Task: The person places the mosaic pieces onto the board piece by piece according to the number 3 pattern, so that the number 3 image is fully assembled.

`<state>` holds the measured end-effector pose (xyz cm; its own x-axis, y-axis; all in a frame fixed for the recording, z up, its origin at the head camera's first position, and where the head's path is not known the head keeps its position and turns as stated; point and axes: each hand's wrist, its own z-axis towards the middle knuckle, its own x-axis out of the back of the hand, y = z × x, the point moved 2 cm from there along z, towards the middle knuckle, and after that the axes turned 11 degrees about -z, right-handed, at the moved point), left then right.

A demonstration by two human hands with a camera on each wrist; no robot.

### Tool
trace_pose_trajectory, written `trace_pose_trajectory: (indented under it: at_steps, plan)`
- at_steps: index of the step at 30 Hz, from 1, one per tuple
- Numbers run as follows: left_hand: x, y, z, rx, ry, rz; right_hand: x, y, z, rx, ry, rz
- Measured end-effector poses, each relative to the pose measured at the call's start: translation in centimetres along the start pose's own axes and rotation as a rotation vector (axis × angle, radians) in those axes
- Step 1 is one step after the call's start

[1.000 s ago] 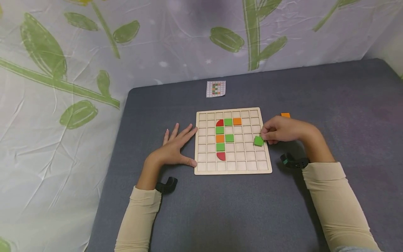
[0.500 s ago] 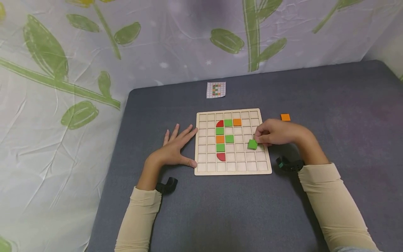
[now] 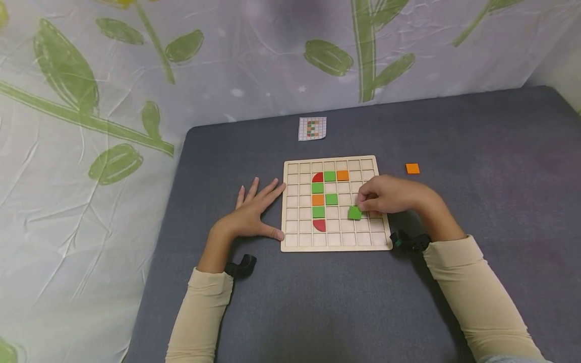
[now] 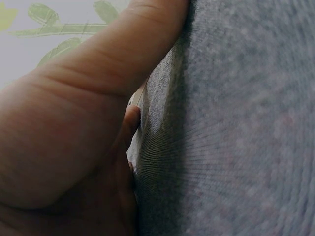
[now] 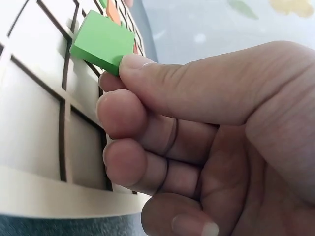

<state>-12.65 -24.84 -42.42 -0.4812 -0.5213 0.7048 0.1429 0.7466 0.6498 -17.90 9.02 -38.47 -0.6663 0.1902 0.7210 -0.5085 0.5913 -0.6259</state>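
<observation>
My right hand (image 3: 391, 194) pinches a green square tile (image 5: 102, 40) by one corner between thumb and fingertips, over the right part of a wooden grid board (image 3: 305, 242). In the right wrist view the tile is tilted above the cells. My left hand (image 3: 248, 214) lies spread, its thumb and a fingertip touching the board's left edge. Set in the board are two red quarter-round tiles, one of them a lower red tile (image 3: 320, 225), several green tiles such as the upper green one (image 3: 330, 176), and two orange tiles, one at upper right (image 3: 342, 175).
A loose orange tile (image 3: 412, 169) lies on the dark grey table (image 3: 327, 302), right of the board. Behind the board is a small printed card (image 3: 312, 129) with a coloured grid pattern. A leaf-printed sheet (image 3: 254, 60) hangs along the back and left.
My right hand has moved left and slightly nearer over the board with the green tile, uncovering the loose orange tile. The left hand has stayed in place.
</observation>
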Motion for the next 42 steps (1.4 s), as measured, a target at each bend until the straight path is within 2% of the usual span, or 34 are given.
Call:
trace_pose_trajectory:
  at_steps: [6,15,27,36,42]
  plan:
    - [0.0,0.0,0.0,0.003,-0.001,0.000,-0.4,-0.4,0.4,0.047,0.022,-0.038]
    - [0.0,0.1,0.0,0.004,-0.001,0.003,-1.0,-1.2,0.9,0.064,0.019,-0.013]
    - [-0.1,-0.1,0.1,0.004,0.008,0.006,-1.6,-2.1,1.6,0.114,0.083,-0.102]
    - [-0.1,0.0,0.1,0.012,0.015,0.005,-2.2,-2.8,2.0,0.125,0.126,-0.138]
    - [-0.1,0.0,0.1,0.016,0.014,0.007,-2.5,-3.8,2.1,0.112,0.141,-0.199]
